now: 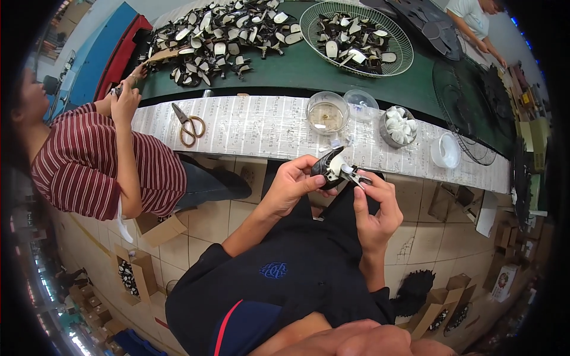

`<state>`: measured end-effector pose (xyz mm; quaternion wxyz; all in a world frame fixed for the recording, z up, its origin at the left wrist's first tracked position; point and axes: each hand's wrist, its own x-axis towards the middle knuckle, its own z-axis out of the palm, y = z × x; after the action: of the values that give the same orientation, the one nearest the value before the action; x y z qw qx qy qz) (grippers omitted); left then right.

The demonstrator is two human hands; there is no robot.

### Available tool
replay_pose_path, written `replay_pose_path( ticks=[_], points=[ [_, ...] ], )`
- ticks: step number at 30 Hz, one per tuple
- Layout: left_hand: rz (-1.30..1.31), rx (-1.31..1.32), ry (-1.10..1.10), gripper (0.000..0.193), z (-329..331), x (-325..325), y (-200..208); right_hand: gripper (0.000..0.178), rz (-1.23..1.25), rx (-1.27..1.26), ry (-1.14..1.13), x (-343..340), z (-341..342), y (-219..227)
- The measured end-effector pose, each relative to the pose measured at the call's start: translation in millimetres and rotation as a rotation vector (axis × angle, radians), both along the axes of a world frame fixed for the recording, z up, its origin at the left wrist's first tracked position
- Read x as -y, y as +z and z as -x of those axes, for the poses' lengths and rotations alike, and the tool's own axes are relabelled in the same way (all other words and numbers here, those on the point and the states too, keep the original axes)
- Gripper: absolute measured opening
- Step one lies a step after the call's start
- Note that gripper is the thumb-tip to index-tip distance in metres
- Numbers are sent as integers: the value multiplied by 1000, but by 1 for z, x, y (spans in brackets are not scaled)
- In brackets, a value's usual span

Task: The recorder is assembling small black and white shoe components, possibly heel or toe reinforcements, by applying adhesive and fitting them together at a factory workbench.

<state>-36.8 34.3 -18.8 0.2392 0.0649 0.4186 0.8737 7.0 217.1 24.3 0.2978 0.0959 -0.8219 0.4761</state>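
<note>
Close in front of my body, my left hand [291,188] grips a black shoe upper [323,166] with a pale, cream-coloured lining, its thumb on the near side. My right hand [379,212] is closed around a small silvery metal tool [357,177], whose tip meets the pale part of the upper. Whether that tool is tweezers or small pliers I cannot make out. A small white piece [347,169] shows at the tool's tip. Both hands are just off the table's near edge.
On the paper-covered table [255,127] lie scissors [189,126], a clear round tub [328,113], a container of white pieces [398,126] and a clear cup [445,151]. Behind are piled shoe uppers [219,35] and a wire basket [409,44]. A person in stripes [89,160] works at left.
</note>
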Motion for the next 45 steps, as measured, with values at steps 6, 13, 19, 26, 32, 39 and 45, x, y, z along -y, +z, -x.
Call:
replay_pose_path(
  ticks=[6,13,19,26,32,39,45],
  points=[
    [0,11,5,24,2,1,6,18,-4,-39,-90,-6,1,2],
    [11,5,25,24,0,-2,1,21,-17,-37,32,3,0,2],
    [17,21,31,23,0,-2,3,21,-54,-45,-39,0,2,1],
    [18,39,26,23,1,-2,6,17,0,-11,-111,-6,5,-1],
    [15,35,17,22,1,-2,4,19,3,-21,10,-4,3,1],
    [37,28,28,26,1,-2,2,17,-43,-13,-152,-14,8,1],
    [33,33,23,25,2,-2,2,18,5,7,1,-13,6,1]
  ],
)
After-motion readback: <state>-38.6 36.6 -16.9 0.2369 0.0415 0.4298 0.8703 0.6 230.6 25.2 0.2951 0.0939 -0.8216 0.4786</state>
